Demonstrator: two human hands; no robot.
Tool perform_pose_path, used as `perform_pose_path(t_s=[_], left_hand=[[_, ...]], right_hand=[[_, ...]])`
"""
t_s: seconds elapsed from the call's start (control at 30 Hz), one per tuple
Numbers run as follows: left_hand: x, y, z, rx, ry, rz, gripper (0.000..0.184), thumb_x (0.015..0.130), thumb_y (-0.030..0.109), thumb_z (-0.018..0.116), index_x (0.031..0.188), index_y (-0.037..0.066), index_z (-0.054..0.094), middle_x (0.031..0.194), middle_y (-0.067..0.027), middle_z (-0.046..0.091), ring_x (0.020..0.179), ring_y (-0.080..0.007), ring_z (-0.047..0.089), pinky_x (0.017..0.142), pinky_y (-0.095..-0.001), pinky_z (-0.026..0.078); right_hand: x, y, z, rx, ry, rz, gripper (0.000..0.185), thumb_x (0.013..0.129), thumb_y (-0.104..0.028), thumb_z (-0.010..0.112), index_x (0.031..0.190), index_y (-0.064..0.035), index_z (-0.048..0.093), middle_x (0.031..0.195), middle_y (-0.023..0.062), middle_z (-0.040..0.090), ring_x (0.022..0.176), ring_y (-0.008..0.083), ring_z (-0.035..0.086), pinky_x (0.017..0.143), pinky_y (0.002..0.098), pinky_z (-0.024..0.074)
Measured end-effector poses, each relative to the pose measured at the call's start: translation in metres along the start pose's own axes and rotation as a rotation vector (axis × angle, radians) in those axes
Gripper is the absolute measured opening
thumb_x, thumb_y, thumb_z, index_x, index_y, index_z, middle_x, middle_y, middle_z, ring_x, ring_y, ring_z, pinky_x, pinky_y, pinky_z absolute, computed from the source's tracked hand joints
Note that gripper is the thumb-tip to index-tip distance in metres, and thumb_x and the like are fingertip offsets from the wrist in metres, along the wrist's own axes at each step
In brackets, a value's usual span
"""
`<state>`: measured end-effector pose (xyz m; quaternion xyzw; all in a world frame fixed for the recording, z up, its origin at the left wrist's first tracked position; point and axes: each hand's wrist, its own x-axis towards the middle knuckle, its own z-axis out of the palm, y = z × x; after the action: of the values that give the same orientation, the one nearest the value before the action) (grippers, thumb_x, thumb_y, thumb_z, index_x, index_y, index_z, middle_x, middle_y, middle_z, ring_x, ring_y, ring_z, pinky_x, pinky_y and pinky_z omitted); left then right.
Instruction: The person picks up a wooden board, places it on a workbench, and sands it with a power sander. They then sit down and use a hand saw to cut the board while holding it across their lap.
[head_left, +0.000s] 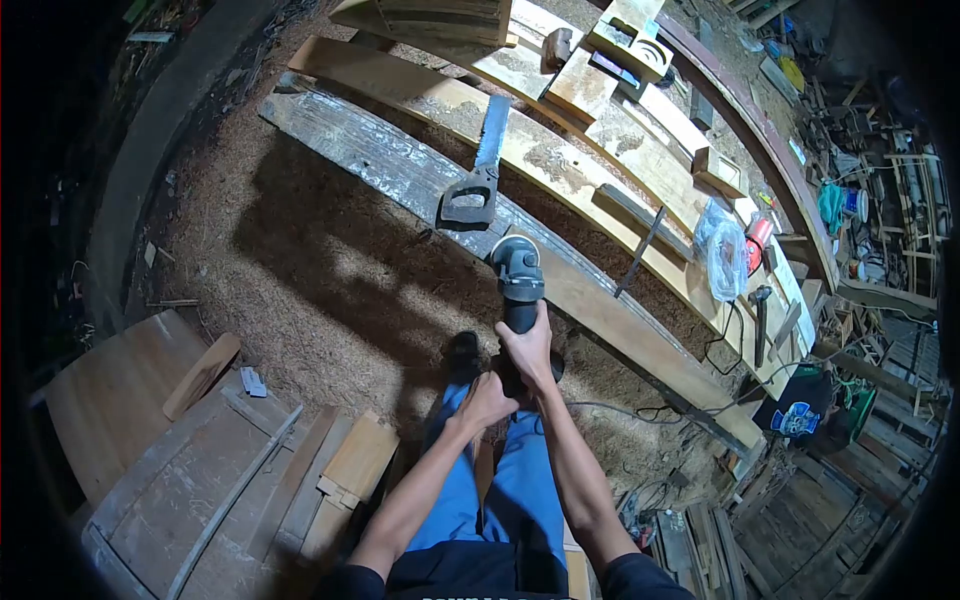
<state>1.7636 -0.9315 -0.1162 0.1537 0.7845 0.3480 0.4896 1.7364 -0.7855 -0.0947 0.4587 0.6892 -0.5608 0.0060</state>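
Both of my hands are wrapped around a dark angle grinder (520, 285). My right hand (530, 350) closes on its body just behind the head. Lower down, nearer my legs, my left hand (488, 400) grips the rear part. The grinder's head and pale disc lie at the left end of a long brown plank (620, 318); whether the disc touches the wood I cannot tell. A handsaw (470, 200) with a dark handle rests just beyond the grinder, across a weathered grey board (365, 150).
Behind lie long boards (420, 95) with wood blocks (583, 85), a clear plastic bag (722, 255), a red power tool (758, 240) and a hammer (761, 320). A cord (610, 408) trails right. Sawdust covers the ground (310, 290). Wooden pieces (355, 460) stand at lower left.
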Motion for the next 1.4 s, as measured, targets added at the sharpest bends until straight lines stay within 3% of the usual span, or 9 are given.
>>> perform_pose_path(t_s=[0.37,0.53,0.67,0.87,1.0,1.03,1.13,1.3,1.4], left_hand=[[-0.006,0.028,0.002,0.037,0.016,0.002,0.063,0.074,0.032,0.078,0.112,-0.014,0.057,0.106,-0.0393,0.069,0.106,-0.0537,0.067,0.093,-0.0549,0.056],[0.000,0.022,-0.004,0.010,0.065,0.017,0.070,0.074,0.026,0.079,0.131,-0.004,0.051,0.114,-0.0333,0.070,0.112,-0.0520,0.066,0.096,-0.0548,0.056],[-0.006,0.038,0.008,0.072,-0.030,0.011,0.073,0.075,0.038,0.082,0.120,-0.014,0.055,0.112,-0.0392,0.068,0.110,-0.0540,0.066,0.095,-0.0548,0.056],[-0.003,0.032,0.032,0.073,-0.004,0.040,0.072,0.074,0.037,0.081,0.115,-0.016,0.055,0.108,-0.0407,0.068,0.108,-0.0545,0.066,0.096,-0.0548,0.056],[-0.004,0.027,0.013,0.054,0.117,0.034,0.065,0.074,0.030,0.080,0.117,-0.012,0.058,0.111,-0.0375,0.069,0.109,-0.0537,0.066,0.097,-0.0550,0.056],[-0.002,0.025,0.006,0.061,0.014,-0.043,0.078,0.077,0.028,0.079,0.139,-0.006,0.046,0.123,-0.0350,0.066,0.118,-0.0518,0.062,0.101,-0.0532,0.053],[0.000,0.018,0.004,0.065,0.138,0.029,0.069,0.074,0.030,0.081,0.123,-0.010,0.056,0.114,-0.0367,0.069,0.110,-0.0534,0.066,0.097,-0.0558,0.055],[0.001,0.035,0.015,0.105,-0.004,0.015,0.078,0.075,0.038,0.081,0.127,-0.013,0.052,0.115,-0.0386,0.067,0.112,-0.0536,0.065,0.098,-0.0559,0.055],[-0.003,0.048,0.023,0.073,-0.111,0.014,0.088,0.076,0.044,0.080,0.129,-0.018,0.048,0.117,-0.0404,0.066,0.114,-0.0528,0.065,0.099,-0.0553,0.055]], right_hand=[[-0.001,0.009,-0.018,0.025,0.066,0.003,0.064,0.073,-0.023,0.081,0.128,-0.0018,0.054,0.098,0.0176,0.070,0.085,0.0287,0.070,0.079,0.0440,0.0558],[0.008,0.013,-0.009,0.032,0.040,0.031,0.071,0.073,-0.025,0.082,0.134,-0.0008,0.053,0.101,0.0195,0.070,0.087,0.0298,0.070,0.080,0.0454,0.0557],[-0.003,0.025,-0.032,0.095,0.075,0.004,0.063,0.074,-0.022,0.081,0.127,-0.0019,0.054,0.098,0.0178,0.070,0.084,0.0284,0.070,0.077,0.0429,0.0561],[-0.008,0.022,-0.050,0.032,0.076,0.025,0.067,0.074,-0.021,0.081,0.132,-0.0024,0.054,0.099,0.0173,0.071,0.085,0.0269,0.071,0.077,0.0425,0.0564],[0.002,0.014,-0.023,0.008,0.036,-0.036,0.070,0.072,-0.027,0.082,0.132,-0.0042,0.053,0.103,0.0235,0.073,0.092,0.0390,0.073,0.083,0.0488,0.0561],[0.004,0.010,-0.018,0.011,0.012,0.005,0.070,0.071,-0.029,0.082,0.130,-0.0055,0.053,0.104,0.0251,0.073,0.094,0.0425,0.073,0.084,0.0508,0.0556],[0.007,0.006,-0.015,-0.006,-0.008,0.042,0.075,0.070,-0.030,0.083,0.134,-0.0049,0.052,0.105,0.0253,0.073,0.095,0.0424,0.073,0.085,0.0508,0.0556],[0.008,0.031,-0.037,0.073,0.051,0.091,0.081,0.073,-0.028,0.083,0.143,-0.0034,0.051,0.110,0.0234,0.073,0.099,0.0361,0.073,0.089,0.0471,0.0563],[-0.004,0.036,-0.058,0.044,0.103,0.085,0.068,0.073,-0.026,0.083,0.131,-0.0029,0.055,0.100,0.0187,0.072,0.087,0.0320,0.072,0.082,0.0459,0.0568]])
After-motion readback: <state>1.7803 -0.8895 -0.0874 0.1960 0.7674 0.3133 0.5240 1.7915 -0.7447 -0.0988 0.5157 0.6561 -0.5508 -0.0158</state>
